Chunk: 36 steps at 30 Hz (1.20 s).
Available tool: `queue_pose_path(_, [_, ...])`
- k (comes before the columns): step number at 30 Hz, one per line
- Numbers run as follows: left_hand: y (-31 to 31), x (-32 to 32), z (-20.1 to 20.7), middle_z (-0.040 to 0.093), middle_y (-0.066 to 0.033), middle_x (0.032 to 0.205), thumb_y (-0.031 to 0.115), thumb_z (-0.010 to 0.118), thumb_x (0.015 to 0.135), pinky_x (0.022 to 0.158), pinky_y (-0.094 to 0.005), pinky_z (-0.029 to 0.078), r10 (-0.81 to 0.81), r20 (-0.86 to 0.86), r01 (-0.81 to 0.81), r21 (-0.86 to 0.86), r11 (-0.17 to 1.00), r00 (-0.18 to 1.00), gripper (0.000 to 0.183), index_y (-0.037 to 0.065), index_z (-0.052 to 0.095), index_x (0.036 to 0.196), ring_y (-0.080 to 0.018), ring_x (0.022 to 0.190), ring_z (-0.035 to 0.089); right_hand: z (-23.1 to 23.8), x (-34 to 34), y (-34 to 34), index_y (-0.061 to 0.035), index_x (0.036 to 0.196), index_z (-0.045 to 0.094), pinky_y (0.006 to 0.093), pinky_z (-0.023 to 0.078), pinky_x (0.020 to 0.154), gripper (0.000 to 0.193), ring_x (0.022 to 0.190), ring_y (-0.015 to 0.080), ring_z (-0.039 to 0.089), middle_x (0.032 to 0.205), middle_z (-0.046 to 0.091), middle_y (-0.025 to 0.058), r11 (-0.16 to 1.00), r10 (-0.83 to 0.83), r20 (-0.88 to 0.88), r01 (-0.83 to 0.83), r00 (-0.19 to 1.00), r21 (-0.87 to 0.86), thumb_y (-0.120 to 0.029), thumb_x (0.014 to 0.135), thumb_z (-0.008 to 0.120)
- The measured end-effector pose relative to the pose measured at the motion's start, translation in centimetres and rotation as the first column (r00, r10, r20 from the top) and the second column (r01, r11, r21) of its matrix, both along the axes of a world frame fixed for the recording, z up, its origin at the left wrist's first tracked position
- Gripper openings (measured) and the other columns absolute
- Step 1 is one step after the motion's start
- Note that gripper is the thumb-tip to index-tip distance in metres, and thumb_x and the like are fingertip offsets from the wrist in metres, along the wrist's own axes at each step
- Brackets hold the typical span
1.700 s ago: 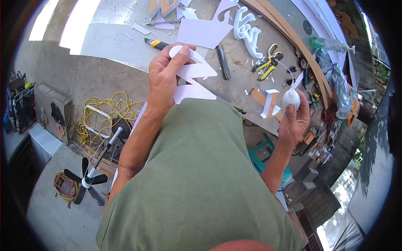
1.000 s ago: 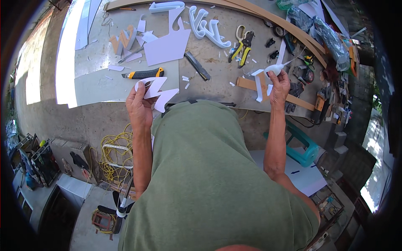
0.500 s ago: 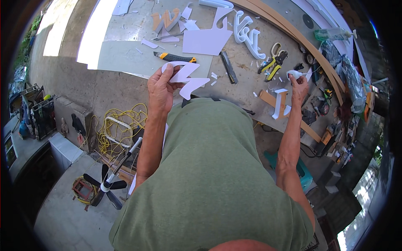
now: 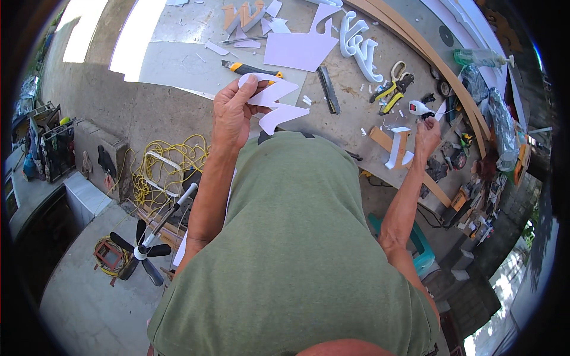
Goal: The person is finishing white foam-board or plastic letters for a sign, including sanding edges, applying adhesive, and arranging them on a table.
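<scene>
Left hand [image 4: 234, 115]: fingers pinching white zigzag cut-out [image 4: 276, 92]
Right hand [image 4: 427, 135]: at white bottle [image 4: 419, 108]; cannot tell if gripping
Bottle marking: red patch [image 4: 413, 107], too small to read

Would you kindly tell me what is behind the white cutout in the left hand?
Behind the white cutout, part of the left hand shows; beyond its upper edge, a utility knife lies on a grey sheet. Whatever else the cutout covers cannot be seen.
</scene>
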<state>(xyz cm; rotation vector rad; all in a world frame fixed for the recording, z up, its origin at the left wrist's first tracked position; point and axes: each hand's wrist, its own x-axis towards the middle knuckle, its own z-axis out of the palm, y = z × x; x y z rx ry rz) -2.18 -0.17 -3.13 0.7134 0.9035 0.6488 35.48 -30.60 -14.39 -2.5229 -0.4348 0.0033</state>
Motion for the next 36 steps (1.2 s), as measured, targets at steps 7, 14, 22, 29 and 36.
queue_pose_path(7, [-0.4,1.1,0.1,0.071,-0.0119,0.091,0.02,0.063,0.096,0.06,-0.0312,0.058,-0.132,0.017,0.131,0.067,0.989,0.991,0.024,-0.002,0.068,0.102,-0.0162,0.076,0.069,11.6,-12.9,7.4,0.0013,0.108,0.067,0.0231,0.049,0.064,0.021,0.073,0.0104,0.061,0.088,0.068,0.0056,0.792,0.32,-0.547,0.099,0.773,0.603,-0.016,0.096,0.062])
queue_pose_path(14, [-1.1,2.5,1.4,0.071,-0.008,0.091,0.02,0.064,0.095,0.072,-0.0279,0.053,-0.334,-0.001,0.334,0.052,0.941,0.942,0.022,0.0,0.069,0.104,-0.0129,0.08,0.067,14.2,-19.2,13.4,0.0005,0.107,0.068,0.0207,0.045,0.059,0.028,0.07,0.0068,0.058,0.086,0.068,0.0045,0.738,0.638,-0.675,-0.045,0.372,0.673,-0.025,0.095,0.065])
queue_pose_path(22, [-1.6,2.4,1.2,0.071,-0.0083,0.091,0.025,0.061,0.097,0.069,-0.0268,0.051,-0.402,-0.031,0.403,0.071,0.912,0.915,0.027,0.0,0.068,0.105,-0.0125,0.08,0.066,14.9,-19.5,14.1,-0.0011,0.098,0.069,0.02,0.043,0.055,0.024,0.064,0.0057,0.058,0.077,0.068,0.0033,0.792,0.598,-0.723,-0.116,0.346,0.6,-0.024,0.092,0.069])
queue_pose_path(29, [-0.8,1.1,1.0,0.072,-0.0161,0.092,0.03,0.054,0.1,0.069,-0.0282,0.053,-0.326,0.091,0.33,-0.025,0.944,0.941,0.035,-0.003,0.066,0.107,-0.0183,0.079,0.07,13.9,-19.6,14.0,-0.0004,0.097,0.069,0.0219,0.044,0.056,0.017,0.063,0.0082,0.059,0.079,0.07,0.0073,0.746,0.582,-0.739,0.139,0.338,0.651,-0.016,0.093,0.066])
queue_pose_path(36, [-1.5,0.7,1.0,0.072,-0.0137,0.091,0.024,0.061,0.097,0.069,-0.0283,0.053,-0.382,-0.039,0.384,0.066,0.921,0.923,0.027,-0.001,0.068,0.105,-0.0157,0.078,0.069,13.2,-19.5,14.1,0.0006,0.098,0.068,0.0232,0.045,0.058,0.017,0.064,0.0096,0.06,0.08,0.07,0.0088,0.729,0.595,-0.743,0.182,0.307,0.66,-0.016,0.093,0.066])
